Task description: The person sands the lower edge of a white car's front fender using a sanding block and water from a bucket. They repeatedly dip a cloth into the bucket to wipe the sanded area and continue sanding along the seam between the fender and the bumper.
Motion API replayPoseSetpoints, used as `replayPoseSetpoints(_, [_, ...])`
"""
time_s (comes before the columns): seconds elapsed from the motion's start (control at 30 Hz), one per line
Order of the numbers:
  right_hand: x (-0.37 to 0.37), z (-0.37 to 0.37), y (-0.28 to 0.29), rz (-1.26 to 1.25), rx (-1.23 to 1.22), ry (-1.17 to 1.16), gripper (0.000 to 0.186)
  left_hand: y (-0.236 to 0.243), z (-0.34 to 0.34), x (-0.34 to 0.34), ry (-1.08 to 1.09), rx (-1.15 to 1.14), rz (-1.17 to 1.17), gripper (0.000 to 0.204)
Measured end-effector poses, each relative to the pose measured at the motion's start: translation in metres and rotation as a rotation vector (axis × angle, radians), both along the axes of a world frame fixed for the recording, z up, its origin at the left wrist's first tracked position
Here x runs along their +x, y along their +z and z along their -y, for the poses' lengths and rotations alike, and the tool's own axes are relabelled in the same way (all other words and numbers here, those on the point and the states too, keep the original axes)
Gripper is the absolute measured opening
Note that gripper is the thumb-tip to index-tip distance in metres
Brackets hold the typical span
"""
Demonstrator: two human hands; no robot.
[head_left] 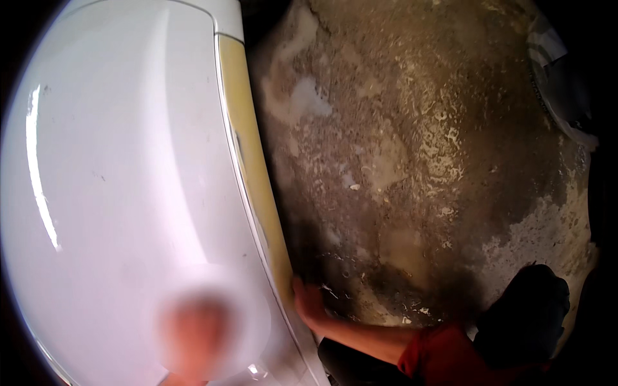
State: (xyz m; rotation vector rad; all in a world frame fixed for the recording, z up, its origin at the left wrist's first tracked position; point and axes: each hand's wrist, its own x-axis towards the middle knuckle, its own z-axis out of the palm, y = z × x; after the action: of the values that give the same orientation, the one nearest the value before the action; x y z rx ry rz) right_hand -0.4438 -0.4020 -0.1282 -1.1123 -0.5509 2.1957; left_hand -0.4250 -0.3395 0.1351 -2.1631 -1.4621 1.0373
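A glossy white vehicle body panel (116, 161) fills the left side. Along its right edge runs a dull yellowish strip (251, 141), with a narrow gap line beside it. My right hand (310, 304) touches the lower part of this strip, its bare forearm coming from a red sleeve at lower right. Its fingers are dark and partly hidden at the edge, so their grip is unclear. Over the lower part of the white panel, a round smear covers a skin-coloured shape, seemingly my left hand (198, 334). The blur hides its fingers and anything in them.
Rough, stained, partly wet-looking concrete floor (386, 148) lies right of the panel, with pale debris. At the far upper right is a translucent plastic-like item (547, 45). A dark rounded shape (531, 315), too dim to name, stands beside the red sleeve.
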Motion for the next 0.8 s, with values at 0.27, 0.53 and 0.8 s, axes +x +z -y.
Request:
replayPoseSetpoints(0.27, [-0.008, -0.042, 0.016, -0.075, -0.018, 0.027, 0.047, 0.012, 0.009, -0.010, 0.034, -0.048, -0.038, 0.018])
replayPoseSetpoints(0.53, [-0.018, -0.053, 0.019, -0.344, 0.047, -0.299, 0.062, 0.015, 0.016, -0.012, 0.040, -0.051, -0.048, 0.018])
replayPoseSetpoints(0.8, [0.004, 0.019, 0.041, -0.043, 0.473, -0.242, 0.060, 0.015, 0.009, -0.008, 0.045, -0.062, -0.065, 0.018])
